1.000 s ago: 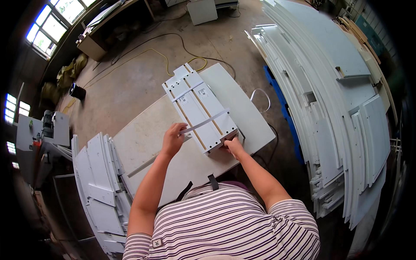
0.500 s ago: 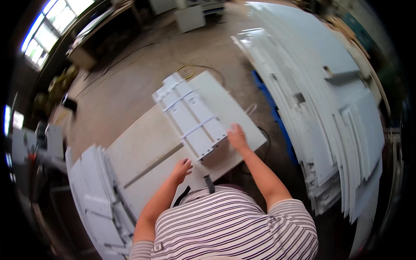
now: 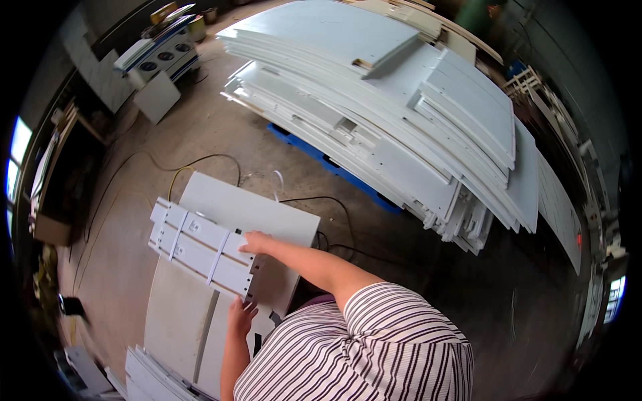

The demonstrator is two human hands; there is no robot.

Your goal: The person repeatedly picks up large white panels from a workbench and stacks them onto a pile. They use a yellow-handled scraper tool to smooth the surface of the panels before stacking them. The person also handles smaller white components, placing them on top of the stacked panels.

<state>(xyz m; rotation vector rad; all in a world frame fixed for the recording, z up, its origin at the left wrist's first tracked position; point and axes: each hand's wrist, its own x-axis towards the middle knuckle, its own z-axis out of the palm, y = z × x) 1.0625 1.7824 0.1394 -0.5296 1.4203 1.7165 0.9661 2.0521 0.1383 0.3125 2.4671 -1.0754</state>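
A bundle of long white panels (image 3: 204, 244) lies flat, bound by two pale straps (image 3: 216, 261). Its end face, with dark holes along it, points toward me. My right hand (image 3: 256, 242) is closed over the end's far right corner, fingers on the top panel. At the nearer corner of the same end is my left hand (image 3: 241, 317), its fingers slightly curled and apart, the fingertips touching or almost touching the edge. Beneath the bundle is a pale work table (image 3: 175, 304) made up of large boards.
Stacked white panels (image 3: 374, 127) rise on a blue pallet (image 3: 319, 159) to the right. More panels (image 3: 154, 377) stand at the lower left. Dark cables (image 3: 348, 217) trail over the floor near the table. A machine with round dials (image 3: 160, 57) stands at the back.
My view has turned to the right, so the bundle appears farther left. My right hand has come onto the bundle's corner, and my left hand has come up to the nearer corner.
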